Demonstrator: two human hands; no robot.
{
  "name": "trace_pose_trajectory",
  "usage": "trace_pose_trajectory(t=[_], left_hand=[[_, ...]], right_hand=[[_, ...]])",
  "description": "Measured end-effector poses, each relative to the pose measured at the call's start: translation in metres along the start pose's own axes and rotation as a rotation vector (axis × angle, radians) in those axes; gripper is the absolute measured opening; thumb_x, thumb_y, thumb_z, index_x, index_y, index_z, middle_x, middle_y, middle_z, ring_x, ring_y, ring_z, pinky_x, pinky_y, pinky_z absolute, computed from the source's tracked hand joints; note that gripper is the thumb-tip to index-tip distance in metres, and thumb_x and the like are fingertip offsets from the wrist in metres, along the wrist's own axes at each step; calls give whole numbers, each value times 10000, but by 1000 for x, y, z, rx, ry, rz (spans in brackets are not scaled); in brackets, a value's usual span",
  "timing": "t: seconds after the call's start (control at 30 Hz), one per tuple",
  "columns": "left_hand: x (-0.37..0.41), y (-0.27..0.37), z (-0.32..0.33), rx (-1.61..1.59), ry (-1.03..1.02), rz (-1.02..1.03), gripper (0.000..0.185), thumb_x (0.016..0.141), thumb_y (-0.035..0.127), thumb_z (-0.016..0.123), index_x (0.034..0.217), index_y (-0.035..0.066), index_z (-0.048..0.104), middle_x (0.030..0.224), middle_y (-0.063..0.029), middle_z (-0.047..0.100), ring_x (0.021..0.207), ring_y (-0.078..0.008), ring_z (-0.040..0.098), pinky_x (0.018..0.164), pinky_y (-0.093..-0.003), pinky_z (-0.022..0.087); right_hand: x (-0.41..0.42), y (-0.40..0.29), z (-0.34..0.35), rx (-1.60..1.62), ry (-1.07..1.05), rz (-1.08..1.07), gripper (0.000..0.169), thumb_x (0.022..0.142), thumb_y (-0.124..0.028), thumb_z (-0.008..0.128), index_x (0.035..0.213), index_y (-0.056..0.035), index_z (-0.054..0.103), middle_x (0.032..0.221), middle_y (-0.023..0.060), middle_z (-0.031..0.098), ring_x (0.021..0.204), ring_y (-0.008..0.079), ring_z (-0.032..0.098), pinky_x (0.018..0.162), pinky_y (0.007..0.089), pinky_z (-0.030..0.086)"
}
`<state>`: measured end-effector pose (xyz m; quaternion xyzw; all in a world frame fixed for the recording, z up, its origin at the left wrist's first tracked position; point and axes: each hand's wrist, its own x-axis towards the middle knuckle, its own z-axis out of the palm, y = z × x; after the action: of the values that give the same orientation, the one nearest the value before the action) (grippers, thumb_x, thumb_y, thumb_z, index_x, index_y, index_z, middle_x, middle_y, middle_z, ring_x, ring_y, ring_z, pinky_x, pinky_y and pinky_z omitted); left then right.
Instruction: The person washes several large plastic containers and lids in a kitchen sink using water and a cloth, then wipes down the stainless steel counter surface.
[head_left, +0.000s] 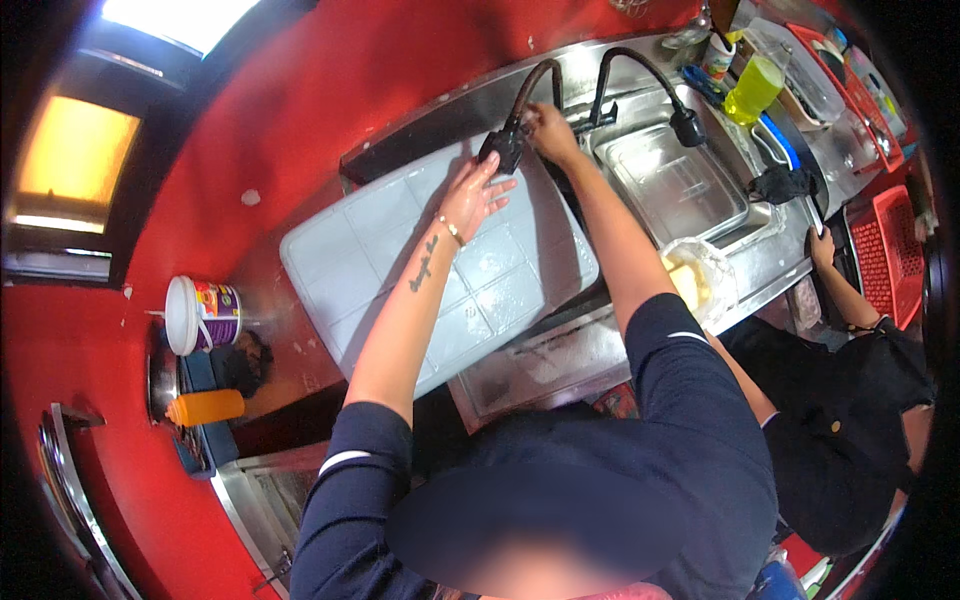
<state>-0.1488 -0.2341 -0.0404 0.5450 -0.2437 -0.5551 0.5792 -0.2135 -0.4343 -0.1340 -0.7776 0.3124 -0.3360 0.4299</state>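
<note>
My left hand is wet, its fingers apart and its thumb beside the black head of a flexible-neck faucet. It holds nothing that I can see. My right hand is beside the faucet's curved neck, fingers bent and slightly blurred; whether they grip the neck is not clear. Beneath both hands lies a large light-grey plastic lid or container, wet and marked with grid lines, tilted across the steel counter. To its right, a second black flexible faucet arches over a sink with a rectangular steel pan.
At right, a co-worker's hand holds a handled tool with a black head. A clear bag with yellowish pieces sits near my right arm. A yellow-green bottle, white bucket, orange squeeze bottle and red basket stand around.
</note>
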Motion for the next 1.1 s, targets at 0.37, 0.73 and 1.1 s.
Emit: trace_pose_trajectory(t=[0.37,0.73,1.1], left_hand=[[-13,-2,11,-247,46,71,309,825,386,545,1037,168,491,1025,9,529,977,-193,522,790,-325,386],[-3,-8,3,-376,-40,49,345,835,365,534,1104,156,482,1030,7,539,932,-165,538,769,-295,417],[-5,-11,5,-52,97,135,375,807,287,604,1097,99,457,1030,-18,546,921,-161,548,726,-274,424]], right_hand=[[-36,54,28,37,169,-229,227,763,-26,497,972,-38,587,948,163,595,882,309,575,725,361,461],[-72,78,31,-43,152,-252,553,607,89,464,1109,-120,559,1137,170,504,1023,289,519,835,342,445],[-53,77,11,-240,-113,-152,413,662,-49,594,1065,-140,578,1129,154,501,953,296,541,772,364,458]])
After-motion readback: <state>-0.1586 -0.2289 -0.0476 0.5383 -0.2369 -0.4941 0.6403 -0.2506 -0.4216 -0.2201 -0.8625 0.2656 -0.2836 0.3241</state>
